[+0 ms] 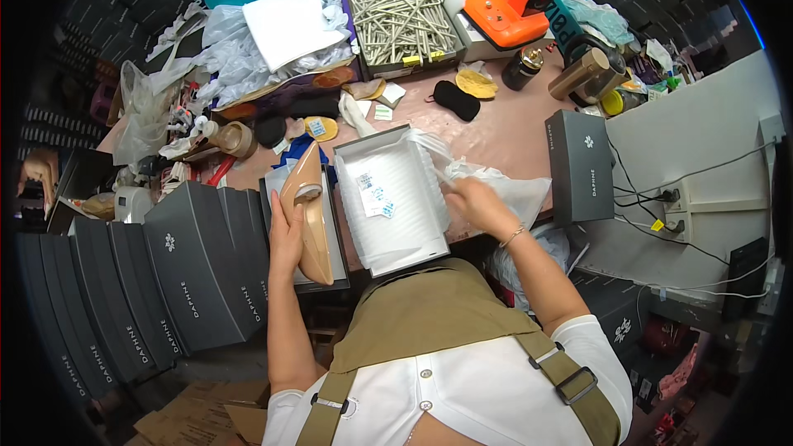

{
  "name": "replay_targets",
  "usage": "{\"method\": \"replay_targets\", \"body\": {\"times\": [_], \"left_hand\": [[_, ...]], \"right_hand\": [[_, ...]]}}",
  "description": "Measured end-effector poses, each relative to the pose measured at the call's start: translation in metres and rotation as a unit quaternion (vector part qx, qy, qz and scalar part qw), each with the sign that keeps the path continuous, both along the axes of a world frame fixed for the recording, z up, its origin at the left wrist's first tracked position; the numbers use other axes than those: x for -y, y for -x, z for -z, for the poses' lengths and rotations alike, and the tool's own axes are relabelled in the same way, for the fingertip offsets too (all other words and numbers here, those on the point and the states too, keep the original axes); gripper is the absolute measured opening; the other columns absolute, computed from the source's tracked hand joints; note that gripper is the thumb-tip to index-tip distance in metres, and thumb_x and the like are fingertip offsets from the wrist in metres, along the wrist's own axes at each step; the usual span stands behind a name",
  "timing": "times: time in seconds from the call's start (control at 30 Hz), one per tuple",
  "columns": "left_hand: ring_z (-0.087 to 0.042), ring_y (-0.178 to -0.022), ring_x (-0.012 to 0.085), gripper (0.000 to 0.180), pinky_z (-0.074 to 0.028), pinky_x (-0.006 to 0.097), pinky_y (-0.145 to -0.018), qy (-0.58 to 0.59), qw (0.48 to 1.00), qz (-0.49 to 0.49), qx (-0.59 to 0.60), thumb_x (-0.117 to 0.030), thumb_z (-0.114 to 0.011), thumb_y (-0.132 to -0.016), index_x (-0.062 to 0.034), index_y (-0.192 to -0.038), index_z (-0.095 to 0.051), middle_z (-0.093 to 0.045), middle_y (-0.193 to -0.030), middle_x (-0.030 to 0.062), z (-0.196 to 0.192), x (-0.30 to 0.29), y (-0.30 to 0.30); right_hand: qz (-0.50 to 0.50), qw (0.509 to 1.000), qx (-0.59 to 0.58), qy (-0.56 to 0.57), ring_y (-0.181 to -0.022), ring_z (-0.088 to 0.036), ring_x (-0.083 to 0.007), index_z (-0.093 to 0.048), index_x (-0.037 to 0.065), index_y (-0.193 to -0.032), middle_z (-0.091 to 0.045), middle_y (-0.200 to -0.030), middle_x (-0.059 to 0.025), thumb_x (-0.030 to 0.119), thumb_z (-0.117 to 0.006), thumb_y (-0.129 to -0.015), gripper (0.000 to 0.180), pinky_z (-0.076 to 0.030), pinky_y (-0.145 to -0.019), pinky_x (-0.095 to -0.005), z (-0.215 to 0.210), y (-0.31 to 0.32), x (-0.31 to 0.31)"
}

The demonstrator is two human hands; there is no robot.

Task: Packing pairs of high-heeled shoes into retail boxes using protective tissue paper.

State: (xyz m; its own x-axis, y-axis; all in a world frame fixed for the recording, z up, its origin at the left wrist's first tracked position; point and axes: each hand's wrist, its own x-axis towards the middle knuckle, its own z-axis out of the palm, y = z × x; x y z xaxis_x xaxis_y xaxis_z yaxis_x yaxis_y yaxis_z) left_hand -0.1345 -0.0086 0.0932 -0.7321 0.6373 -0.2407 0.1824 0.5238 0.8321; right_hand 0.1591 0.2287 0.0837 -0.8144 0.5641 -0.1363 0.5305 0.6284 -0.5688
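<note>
My left hand point(287, 235) is closed round a glossy beige pointed-toe pump point(318, 239), held upright on its length with the toe away from me. Behind the shoe lies a dark grey box part point(330, 279), mostly covered by it. Just to the right, an open shoebox point(370, 142) lined with white foam sheet point(392, 235) holds small white packets point(376, 198) with blue print. My right hand point(479, 202) pinches white thin wrapping point(442, 167) at the box's right edge; its fingertips are partly hidden.
Closed grey shoeboxes point(198, 264) are stacked at my left, and another shoebox point(581, 167) stands at the table's right. Farther back are a box of pale sticks point(406, 21), an orange machine point(508, 12), a black sponge point(457, 101) and a wrapping pile point(289, 29). Cables point(644, 194) hang at right.
</note>
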Motion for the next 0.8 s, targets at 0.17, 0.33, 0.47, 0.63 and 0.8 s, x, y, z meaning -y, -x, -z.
{"method": "replay_targets", "body": {"times": [0.17, 0.33, 0.47, 0.63, 0.8], "left_hand": [[-0.047, -0.124, 0.0305, 0.055, -0.038, 0.035, -0.101, -0.083, 0.991, 0.101, -0.009, -0.021, -0.06, -0.09, 0.0027, -0.136, -0.041, -0.048, -0.131, 0.0211, -0.012, -0.013, -0.012], [-0.032, -0.135, 0.0321, 0.097, -0.03, 0.038, -0.109, -0.09, 0.965, 0.245, 0.014, -0.026, -0.081, -0.068, 0.0004, -0.143, -0.026, -0.032, -0.144, 0.0224, -0.015, -0.024, -0.097], [-0.01, -0.142, 0.0373, 0.127, -0.019, 0.041, -0.114, -0.191, 0.929, 0.295, 0.114, -0.037, -0.086, -0.057, 0.0004, -0.148, -0.006, -0.008, -0.151, 0.0264, -0.013, -0.039, -0.152], [-0.011, -0.141, 0.0402, 0.128, -0.019, 0.043, -0.113, -0.229, 0.946, 0.215, -0.079, -0.045, -0.085, -0.058, 0.0006, -0.147, -0.005, -0.009, -0.15, 0.0296, -0.033, -0.037, -0.149], [-0.026, -0.137, 0.0405, 0.101, -0.03, 0.043, -0.107, -0.239, 0.951, 0.16, -0.11, -0.047, -0.083, -0.063, 0.0013, -0.137, -0.034, -0.017, -0.148, 0.0318, -0.005, -0.018, -0.155]], "right_hand": [[0.012, 0.965, 0.251, -0.069, -0.093, -0.063, -0.0339, -0.058, 0.005, -0.107, -0.063, -0.1, -0.0183, 0.032, -0.075, -0.066, 0.052, -0.051, -0.079, -0.0427, 0.055, -0.059, -0.05], [0.028, 0.98, -0.016, 0.198, -0.085, -0.065, -0.0252, -0.058, 0.0, -0.105, -0.066, -0.09, -0.0133, 0.035, -0.076, -0.066, 0.055, -0.051, -0.074, -0.0367, -0.028, -0.03, -0.06], [0.156, 0.859, -0.177, 0.454, -0.082, -0.061, -0.0122, -0.056, 0.002, -0.113, -0.065, -0.093, -0.0077, 0.038, -0.066, -0.083, 0.049, -0.05, -0.071, -0.0283, -0.047, 0.04, -0.011], [0.231, 0.752, -0.349, 0.509, -0.07, -0.057, -0.0089, -0.056, 0.003, -0.107, -0.062, -0.084, -0.0027, 0.038, -0.058, -0.092, 0.039, -0.048, -0.06, -0.0248, -0.053, 0.093, 0.034], [0.143, 0.918, -0.184, 0.32, -0.071, -0.056, -0.0088, -0.055, 0.002, -0.113, -0.062, -0.095, -0.0059, 0.033, -0.062, -0.09, 0.039, -0.049, -0.061, -0.0247, -0.029, 0.09, 0.029]]}}
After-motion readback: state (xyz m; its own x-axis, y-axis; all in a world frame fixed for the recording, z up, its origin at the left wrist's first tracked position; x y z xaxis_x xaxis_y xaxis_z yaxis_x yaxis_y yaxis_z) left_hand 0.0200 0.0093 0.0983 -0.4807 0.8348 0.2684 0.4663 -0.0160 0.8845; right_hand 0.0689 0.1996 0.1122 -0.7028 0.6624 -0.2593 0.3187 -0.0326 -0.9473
